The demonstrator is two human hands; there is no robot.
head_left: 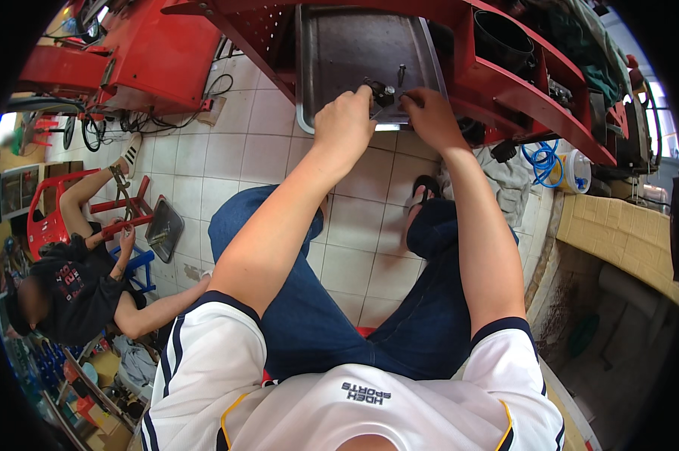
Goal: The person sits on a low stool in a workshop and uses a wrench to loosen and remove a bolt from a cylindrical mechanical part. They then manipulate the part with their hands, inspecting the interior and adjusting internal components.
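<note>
My left hand is closed on a small black metal part with a shiny piece on it, over the near end of a dark metal tray. My right hand is just right of that part, fingers bent and thumb and fingertips drawn together; whatever they pinch is too small to name. A slim bolt lies in the tray beyond my fingertips. Much of the black part's near side is hidden by my left fingers.
Red metal shelving with a black round container borders the tray on the right. A coiled blue hose hangs by a white bucket. At left, a person sits near another small tray. Cardboard stands far right.
</note>
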